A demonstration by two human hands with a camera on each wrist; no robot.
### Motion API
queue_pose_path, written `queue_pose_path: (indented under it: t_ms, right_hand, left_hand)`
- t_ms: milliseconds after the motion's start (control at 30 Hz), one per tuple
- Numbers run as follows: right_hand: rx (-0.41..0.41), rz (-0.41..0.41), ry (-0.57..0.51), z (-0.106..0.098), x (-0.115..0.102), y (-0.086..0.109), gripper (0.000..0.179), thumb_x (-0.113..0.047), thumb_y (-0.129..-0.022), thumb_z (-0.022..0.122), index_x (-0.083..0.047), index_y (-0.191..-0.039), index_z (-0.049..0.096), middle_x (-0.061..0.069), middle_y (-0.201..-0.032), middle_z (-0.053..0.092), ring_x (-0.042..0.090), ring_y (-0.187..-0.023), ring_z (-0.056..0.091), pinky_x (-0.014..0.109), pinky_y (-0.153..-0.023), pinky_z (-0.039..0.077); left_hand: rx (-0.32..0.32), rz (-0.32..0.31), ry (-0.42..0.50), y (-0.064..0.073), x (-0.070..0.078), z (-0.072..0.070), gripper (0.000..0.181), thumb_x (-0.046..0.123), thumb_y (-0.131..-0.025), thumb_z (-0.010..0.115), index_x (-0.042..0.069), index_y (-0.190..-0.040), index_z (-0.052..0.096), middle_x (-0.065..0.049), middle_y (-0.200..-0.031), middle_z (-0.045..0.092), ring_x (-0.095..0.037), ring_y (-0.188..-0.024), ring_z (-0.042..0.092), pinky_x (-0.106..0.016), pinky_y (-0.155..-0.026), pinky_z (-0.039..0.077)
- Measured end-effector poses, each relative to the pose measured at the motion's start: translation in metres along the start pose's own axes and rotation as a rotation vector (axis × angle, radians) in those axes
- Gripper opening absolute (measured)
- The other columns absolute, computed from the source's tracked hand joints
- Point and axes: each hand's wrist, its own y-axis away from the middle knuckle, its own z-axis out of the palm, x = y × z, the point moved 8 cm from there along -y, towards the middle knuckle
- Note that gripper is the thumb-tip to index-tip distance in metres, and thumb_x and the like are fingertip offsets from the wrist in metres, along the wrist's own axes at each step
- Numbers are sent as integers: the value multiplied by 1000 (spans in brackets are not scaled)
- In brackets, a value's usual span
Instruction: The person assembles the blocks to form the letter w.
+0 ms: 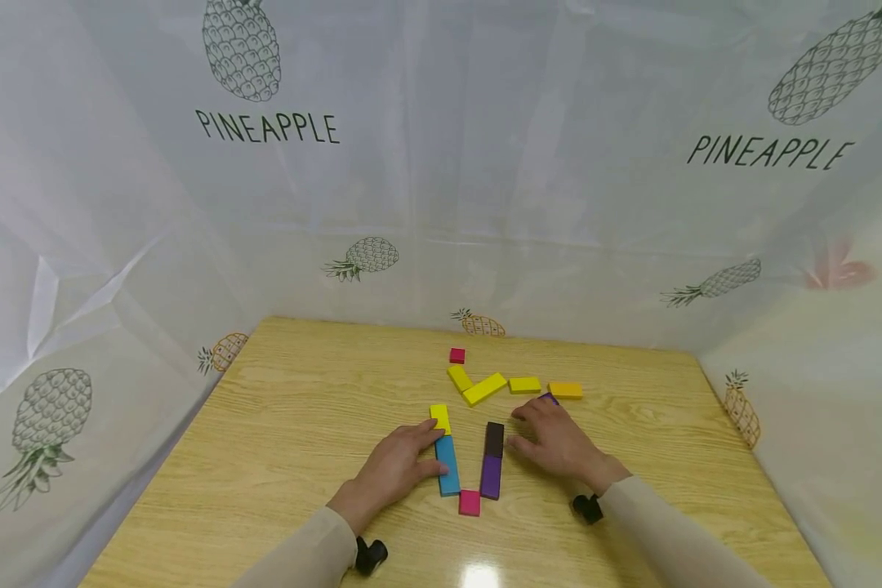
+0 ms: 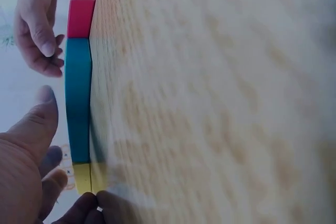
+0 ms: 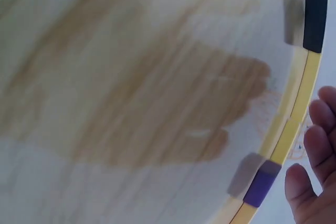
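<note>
My left hand [image 1: 391,467] touches a yellow block [image 1: 438,413] with its fingertips, while the thumb lies over the blue block [image 1: 449,482] joined end to end with it. In the left wrist view that thumb [image 2: 46,98] stands apart from the fingers. A pink square block [image 1: 469,503] sits at the near end, between the blue block and a purple block [image 1: 491,478]. Beyond the purple one is a black block [image 1: 495,439]. Just right of it is my right hand [image 1: 554,441], fingers loosely bent and holding nothing visible. It partly hides a small purple block [image 1: 549,398].
Farther back lie two yellow blocks [image 1: 485,389] in a V, another yellow block [image 1: 525,385], an orange block [image 1: 565,390] and a small red block [image 1: 457,356]. The wooden table [image 1: 301,408] meets a pineapple-print sheet [image 1: 559,204] at its back and sides.
</note>
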Motion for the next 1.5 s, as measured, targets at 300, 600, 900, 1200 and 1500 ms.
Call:
queue_pose_path:
  t_ms: [300, 600, 900, 1200, 1500]
  right_hand:
    - [146, 89, 37, -25, 21, 11, 34, -28, -101, 72, -1, -122, 71, 13, -118, 71, 32, -107, 61, 56, -97, 52]
    - [162, 165, 65, -31, 41, 19, 40, -31, -101, 72, 2, -125, 70, 18, -121, 69, 37, -111, 60, 60, -97, 52]
    - [158, 202, 64, -32, 48, 23, 42, -31, -102, 72, 1, -127, 69, 19, -123, 69, 39, -114, 60, 62, -100, 50]
    - [169, 196, 58, -32, 49, 23, 40, -31, -102, 71, 2, -126, 70, 19, -121, 69, 39, -111, 61, 61, -98, 52]
    - [149, 224, 54, -31, 51, 22, 40, -31, -102, 71, 1, -126, 70, 18, -121, 69, 40, -113, 60, 62, -99, 51]
  left_hand:
    - [83, 115, -136, -9, 27, -10, 45, 38, -103, 68, 17, -143, 68, -2, -147, 66, -21, -125, 61, -39, -108, 53]
    - [7, 332, -340, -28, 68, 11, 50, 51, -102, 66, 27, -146, 66, 9, -150, 63, -16, -130, 54, -45, -108, 51]
    - [-97, 357, -342, -44, 78, 23, 59, 58, -100, 64, 27, -150, 62, 10, -156, 56, -20, -140, 50, -49, -121, 41]
    - [-174, 340, -334, -50, 69, 32, 60, 60, -101, 61, 29, -152, 59, 11, -159, 53, -18, -144, 49, -44, -124, 38]
    - [-189, 356, -319, -52, 65, 35, 62, 61, -101, 59, 28, -153, 58, 10, -160, 52, -16, -145, 53, -41, -121, 41]
